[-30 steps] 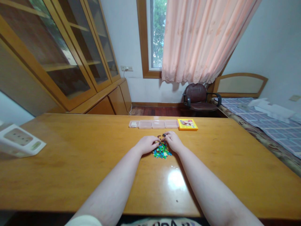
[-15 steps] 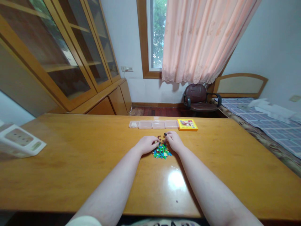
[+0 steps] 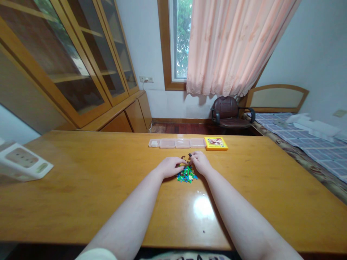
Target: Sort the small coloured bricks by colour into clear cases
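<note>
A pile of tiny green, blue and white building blocks (image 3: pixel 187 175) lies on the wooden table in front of me. My left hand (image 3: pixel 170 167) rests at the pile's left edge, thumb and forefinger apart, with nothing visible between them. At the upper right of the pile, my right hand (image 3: pixel 200 163) has its fingers bent around a small black block (image 3: pixel 190 155). A few small brown blocks (image 3: pixel 183 157) lie between the hands, partly hidden by fingers.
Beyond the hands stand clear plastic compartment trays (image 3: pixel 183 143) in a row, touching a yellow box (image 3: pixel 217 143). A white container (image 3: pixel 25 160) is at the far left. A tiny dark piece (image 3: pixel 204 232) lies near the front edge.
My left fingers have reached slightly to the right and spread apart; the dark piece by their tips no longer shows there. My right hand has barely moved.
</note>
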`<state>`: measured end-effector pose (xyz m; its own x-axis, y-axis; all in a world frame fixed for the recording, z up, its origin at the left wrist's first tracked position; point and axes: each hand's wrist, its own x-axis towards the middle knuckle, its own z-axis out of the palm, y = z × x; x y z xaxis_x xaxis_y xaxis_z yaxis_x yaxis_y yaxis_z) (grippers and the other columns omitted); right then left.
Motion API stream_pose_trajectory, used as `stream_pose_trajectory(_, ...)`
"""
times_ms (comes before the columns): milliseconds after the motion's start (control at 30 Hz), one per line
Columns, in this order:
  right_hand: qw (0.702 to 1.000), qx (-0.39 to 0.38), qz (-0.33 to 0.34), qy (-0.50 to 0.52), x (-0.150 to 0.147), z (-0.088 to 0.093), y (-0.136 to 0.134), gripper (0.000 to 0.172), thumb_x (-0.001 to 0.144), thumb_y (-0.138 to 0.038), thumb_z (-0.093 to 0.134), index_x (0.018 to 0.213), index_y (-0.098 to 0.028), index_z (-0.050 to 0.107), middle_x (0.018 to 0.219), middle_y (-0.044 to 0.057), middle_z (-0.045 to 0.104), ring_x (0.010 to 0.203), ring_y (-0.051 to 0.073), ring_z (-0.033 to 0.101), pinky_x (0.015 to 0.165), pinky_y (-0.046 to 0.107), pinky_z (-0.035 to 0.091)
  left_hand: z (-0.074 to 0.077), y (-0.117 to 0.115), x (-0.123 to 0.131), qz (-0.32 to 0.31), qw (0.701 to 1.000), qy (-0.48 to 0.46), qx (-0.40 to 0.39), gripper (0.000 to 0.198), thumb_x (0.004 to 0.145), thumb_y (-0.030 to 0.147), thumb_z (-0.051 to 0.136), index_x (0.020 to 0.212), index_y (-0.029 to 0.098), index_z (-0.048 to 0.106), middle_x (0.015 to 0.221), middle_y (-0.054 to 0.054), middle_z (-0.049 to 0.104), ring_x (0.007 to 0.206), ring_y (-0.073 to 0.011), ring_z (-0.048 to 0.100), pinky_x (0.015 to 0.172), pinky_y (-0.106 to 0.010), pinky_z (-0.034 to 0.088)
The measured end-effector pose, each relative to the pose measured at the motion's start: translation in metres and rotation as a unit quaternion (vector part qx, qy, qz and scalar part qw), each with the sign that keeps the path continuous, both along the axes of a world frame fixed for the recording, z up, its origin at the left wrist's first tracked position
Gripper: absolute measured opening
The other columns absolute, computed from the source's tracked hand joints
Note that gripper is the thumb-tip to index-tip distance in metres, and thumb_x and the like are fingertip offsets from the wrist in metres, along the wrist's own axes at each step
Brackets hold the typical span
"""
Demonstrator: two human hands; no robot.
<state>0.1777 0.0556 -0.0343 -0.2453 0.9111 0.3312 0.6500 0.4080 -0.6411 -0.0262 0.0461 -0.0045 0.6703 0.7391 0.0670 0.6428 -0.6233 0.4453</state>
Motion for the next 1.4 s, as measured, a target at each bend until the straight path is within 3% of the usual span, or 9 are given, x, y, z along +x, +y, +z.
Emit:
stream_pose_trajectory(133, 1.000, 0.008, 0.008, -0.012, -0.0009, 0.0006, -0.0003, 0.048, 0.091, -0.030, 0.043, 0.052, -0.018, 0.068, 0.070, 0.005, 0.062, 0.078, 0.017, 0.053, 0.074, 0.028, 0.035, 0.0010, -0.0024, 0.0016, -0.044, 0.999, 0.006, -0.014, 0.037, 0.082, 0.033, 0.053, 0.118, 0.028, 0.062, 0.104, -0.001, 0.069, 0.091, -0.0175, 0.062, 0.080, -0.024, 0.044)
stream_pose_trajectory(467, 1.000, -0.013, 0.015, -0.005, -0.0003, -0.0038, 0.0023, 0.040, 0.090, -0.028, 0.044, 0.066, -0.021, 0.074, 0.081, 0.005, 0.064, 0.085, 0.018, 0.052, 0.079, 0.030, 0.035, -0.0016, 0.0021, -0.0009, 0.007, 1.000, 0.006, 0.020, 0.024, 0.083, 0.030, 0.051, 0.096, 0.023, 0.070, 0.092, -0.002, 0.070, 0.081, -0.0162, 0.061, 0.072, -0.023, 0.042)
stream_pose_trajectory(667, 1.000, -0.017, 0.025, -0.005, -0.0016, -0.0030, 0.0014, 0.039, 0.090, -0.026, 0.045, 0.063, -0.019, 0.073, 0.078, 0.005, 0.063, 0.083, 0.018, 0.053, 0.079, 0.029, 0.036, -0.0014, 0.0010, -0.0009, -0.026, 1.000, -0.008, 0.002, 0.020, 0.080, 0.028, 0.054, 0.090, 0.021, 0.070, 0.089, -0.001, 0.070, 0.080, -0.0153, 0.060, 0.072, -0.022, 0.041)
stream_pose_trajectory(1000, 0.999, 0.004, -0.020, -0.030, 0.0015, -0.0041, 0.0031, 0.044, 0.094, -0.031, 0.041, 0.069, -0.019, 0.073, 0.074, 0.005, 0.064, 0.078, 0.017, 0.053, 0.074, 0.027, 0.035, -0.0039, 0.0040, -0.0006, 0.055, 0.997, 0.036, 0.026, 0.027, 0.084, 0.036, 0.048, 0.090, 0.021, 0.070, 0.087, -0.004, 0.070, 0.078, -0.0179, 0.061, 0.068, -0.024, 0.041)
stream_pose_trajectory(1400, 0.995, 0.014, -0.068, -0.074, 0.0031, -0.0010, 0.0023, 0.054, 0.095, -0.038, 0.038, 0.054, -0.017, 0.067, 0.063, 0.005, 0.057, 0.069, 0.015, 0.051, 0.067, 0.027, 0.032, -0.0049, 0.0056, -0.0024, 0.080, 0.996, 0.020, 0.036, 0.034, 0.090, 0.038, 0.038, 0.091, 0.021, 0.069, 0.090, -0.005, 0.070, 0.081, -0.0186, 0.060, 0.070, -0.025, 0.041)
